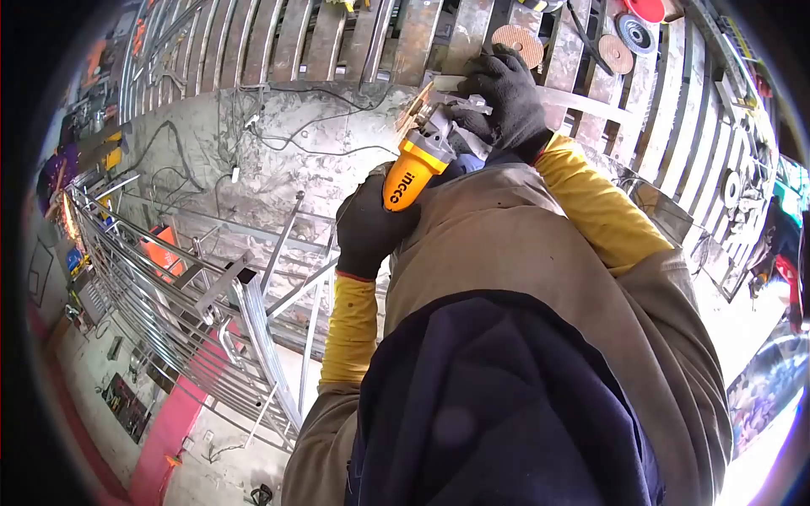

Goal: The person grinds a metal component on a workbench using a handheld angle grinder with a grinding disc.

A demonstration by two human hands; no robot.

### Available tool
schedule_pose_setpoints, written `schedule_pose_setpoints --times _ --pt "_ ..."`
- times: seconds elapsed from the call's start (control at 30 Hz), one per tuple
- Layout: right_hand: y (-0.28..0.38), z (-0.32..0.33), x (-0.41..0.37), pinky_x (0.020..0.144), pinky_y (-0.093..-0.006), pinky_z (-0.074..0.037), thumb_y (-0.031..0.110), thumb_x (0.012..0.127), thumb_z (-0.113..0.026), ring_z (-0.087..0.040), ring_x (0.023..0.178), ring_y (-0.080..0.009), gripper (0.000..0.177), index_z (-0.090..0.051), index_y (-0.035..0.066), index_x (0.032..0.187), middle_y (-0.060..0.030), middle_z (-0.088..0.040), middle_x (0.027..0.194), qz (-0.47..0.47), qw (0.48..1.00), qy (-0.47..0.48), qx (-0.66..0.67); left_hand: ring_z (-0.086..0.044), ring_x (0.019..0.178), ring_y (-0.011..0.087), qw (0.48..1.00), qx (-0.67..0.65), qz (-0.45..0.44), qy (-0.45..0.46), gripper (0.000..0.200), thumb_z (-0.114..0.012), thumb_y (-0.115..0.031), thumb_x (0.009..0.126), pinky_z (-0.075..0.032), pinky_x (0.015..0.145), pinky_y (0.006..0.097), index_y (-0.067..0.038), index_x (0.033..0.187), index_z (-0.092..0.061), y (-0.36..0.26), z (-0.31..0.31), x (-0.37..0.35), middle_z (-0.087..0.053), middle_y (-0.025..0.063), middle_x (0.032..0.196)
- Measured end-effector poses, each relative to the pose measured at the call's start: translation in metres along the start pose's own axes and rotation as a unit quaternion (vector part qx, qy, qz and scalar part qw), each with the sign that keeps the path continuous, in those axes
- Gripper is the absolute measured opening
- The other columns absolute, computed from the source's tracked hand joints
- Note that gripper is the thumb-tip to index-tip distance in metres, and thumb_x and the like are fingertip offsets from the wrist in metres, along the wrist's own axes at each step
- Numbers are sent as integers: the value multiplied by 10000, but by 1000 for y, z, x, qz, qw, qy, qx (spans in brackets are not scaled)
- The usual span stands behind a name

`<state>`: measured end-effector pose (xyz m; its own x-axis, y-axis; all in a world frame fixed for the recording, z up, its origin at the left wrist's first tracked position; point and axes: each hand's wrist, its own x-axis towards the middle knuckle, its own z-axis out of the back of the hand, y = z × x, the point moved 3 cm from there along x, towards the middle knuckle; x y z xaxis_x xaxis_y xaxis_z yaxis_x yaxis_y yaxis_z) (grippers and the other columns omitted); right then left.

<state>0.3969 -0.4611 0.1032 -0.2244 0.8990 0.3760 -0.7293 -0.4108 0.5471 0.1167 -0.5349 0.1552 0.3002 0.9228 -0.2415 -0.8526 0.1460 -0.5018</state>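
Note:
My left hand (371, 221), in a dark work glove, is wrapped around the rear of a yellow angle grinder (407, 181) lettered INGCO. The grinder is held tilted in front of my body, its grey head pointing up and away. A tan disc (413, 111) shows nearly edge-on at that head. Gloved as well, my right hand (510, 99) has its fingers closed beside the head, around a small greyish piece (474, 104) that I cannot make out. A flat metal strip (582, 104) lies on the slatted metal bench (460, 42) just behind this hand.
Loose tan discs (517, 46) and a dark flap disc (635, 34) lie on the bench beside a red round item (646, 8). Cables (321, 126) trail over the rough floor. A metal frame with curved bars (194, 312) stands at left; sparks (69, 221) fly beyond it.

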Motion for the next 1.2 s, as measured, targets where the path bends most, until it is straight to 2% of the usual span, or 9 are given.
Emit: schedule_pose_setpoints --times 0.1,0.4,0.63,0.73,0.83,0.9,0.97,1.13,1.2 --pt "1 1 0 1198 -508 -341 514 788 -816 -576 1238 -356 423 -790 138 982 -91 -693 1156 -2 1000 -3 5 -742 891 359 999 -30 29 16 639 -835 -322 714 -599 787 453 -72 1274 -658 -1 0 0 -747 163 1004" --pt "3 2 1 1182 -510 -355 519 789 -806 -578 1233 -354 435 -791 121 964 -95 -696 1158 8 1000 -16 0 -746 837 356 1000 6 -17 -4 628 -840 -321 707 -602 750 451 -83 1267 -682 2 -3 -1 -752 154 957" --pt "-2 -3 -2 1177 -514 -362 517 796 -810 -559 1263 -388 434 -796 128 989 -121 -688 1207 -13 1000 -12 -1 -746 846 363 1000 10 0 0 619 -841 -334 713 -601 751 455 -94 1261 -683 0 -3 0 -753 160 967" --pt "-4 -5 -4 1178 -514 -363 514 793 -815 -552 1274 -398 434 -800 132 997 -126 -682 1230 -25 1000 -6 1 -745 822 343 1000 -16 -9 -8 599 -882 -292 718 -594 705 431 -28 1216 -677 -6 1 2 -739 149 947" --pt "-2 -3 -3 1178 -517 -361 514 791 -817 -557 1270 -391 435 -803 133 1001 -124 -688 1223 -20 1000 -8 -8 -745 827 345 999 -35 0 -1 596 -874 -280 715 -592 714 436 -33 1221 -678 -4 0 3 -742 152 948" --pt "-2 0 -3 1163 -522 -381 490 779 -842 -562 1277 -397 416 -803 142 1002 -113 -691 1233 -15 1000 -7 -5 -742 912 381 999 -15 29 25 644 -832 -317 730 -599 805 461 -84 1303 -656 -1 -2 3 -752 176 1045" --pt "0 1 -2 1148 -528 -401 465 766 -867 -567 1284 -403 400 -802 150 1004 -102 -694 1243 -11 1000 -7 -2 -741 913 372 998 -32 37 35 645 -823 -302 735 -598 802 455 -72 1312 -648 -2 -1 4 -746 178 1054" --pt "1 1 -3 1191 -514 -344 511 781 -818 -573 1250 -371 436 -802 126 984 -116 -699 1185 1 1000 -24 -15 -735 908 348 985 -122 95 73 635 -792 -264 751 -591 792 438 -32 1320 -635 -8 4 6 -724 184 1085" --pt "0 0 -3 1178 -529 -364 496 774 -841 -558 1278 -407 418 -803 138 986 -125 -690 1223 0 1000 -14 -6 -734 876 311 999 35 -22 26 611 -778 -241 763 -588 774 417 -16 1312 -632 -8 5 8 -722 161 1052"
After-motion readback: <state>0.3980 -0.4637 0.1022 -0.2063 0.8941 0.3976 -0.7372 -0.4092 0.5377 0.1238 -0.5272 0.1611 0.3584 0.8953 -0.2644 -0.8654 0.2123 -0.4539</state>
